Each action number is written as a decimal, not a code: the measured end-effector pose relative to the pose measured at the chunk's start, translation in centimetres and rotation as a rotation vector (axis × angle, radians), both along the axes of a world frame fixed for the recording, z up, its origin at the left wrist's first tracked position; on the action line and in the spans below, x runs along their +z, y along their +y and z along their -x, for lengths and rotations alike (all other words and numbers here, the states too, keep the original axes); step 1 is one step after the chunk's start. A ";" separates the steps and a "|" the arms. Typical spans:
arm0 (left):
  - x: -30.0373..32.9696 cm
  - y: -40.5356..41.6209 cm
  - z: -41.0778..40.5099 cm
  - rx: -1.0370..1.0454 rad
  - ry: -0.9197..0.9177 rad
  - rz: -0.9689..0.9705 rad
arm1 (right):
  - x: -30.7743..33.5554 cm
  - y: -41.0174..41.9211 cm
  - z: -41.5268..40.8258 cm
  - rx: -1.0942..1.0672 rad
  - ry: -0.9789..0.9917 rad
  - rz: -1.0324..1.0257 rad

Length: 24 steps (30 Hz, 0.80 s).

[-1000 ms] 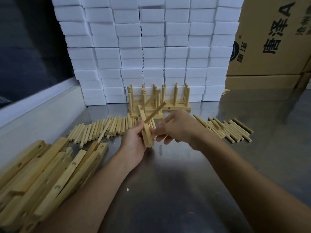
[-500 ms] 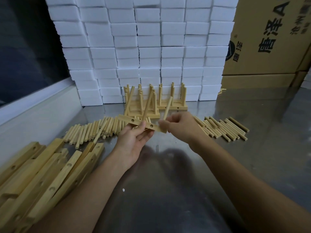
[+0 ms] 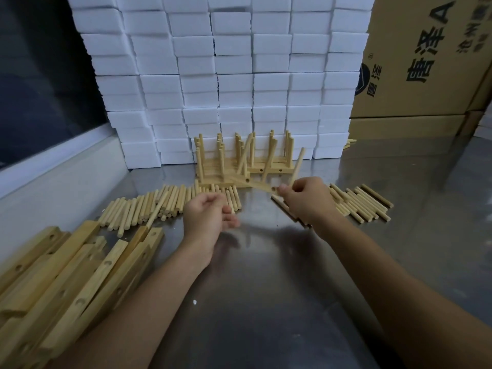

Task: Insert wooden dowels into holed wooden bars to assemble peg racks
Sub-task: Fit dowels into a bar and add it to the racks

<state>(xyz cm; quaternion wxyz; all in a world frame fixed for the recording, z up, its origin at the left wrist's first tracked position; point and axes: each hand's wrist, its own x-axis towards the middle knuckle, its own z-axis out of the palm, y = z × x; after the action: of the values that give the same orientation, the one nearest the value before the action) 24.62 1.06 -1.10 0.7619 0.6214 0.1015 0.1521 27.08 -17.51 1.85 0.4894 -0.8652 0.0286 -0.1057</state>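
Our left hand (image 3: pixel 210 219) has let go of the holed bar (image 3: pixel 255 184) and hangs loosely curled, holding nothing. Our right hand (image 3: pixel 306 199) alone now pinches the bar's end, pegs (image 3: pixel 298 166) upright, above the counter (image 3: pixel 266 288) near its back edge.

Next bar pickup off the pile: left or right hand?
Left. The left hand holds nothing and hangs nearest the bar pile at near left. The right hand pinches the racked bar beside the finished racks.
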 end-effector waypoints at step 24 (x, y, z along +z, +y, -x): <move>-2.1 2.3 -1.7 0.160 -0.052 -1.559 | 0.5 -2.7 -14.0 -0.154 0.054 0.445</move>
<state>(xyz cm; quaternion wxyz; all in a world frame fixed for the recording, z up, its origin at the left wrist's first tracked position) 26.35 3.41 -3.20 0.0945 0.9640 -0.0081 0.2482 41.12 -20.19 2.31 0.2764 -0.9495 0.0838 -0.1230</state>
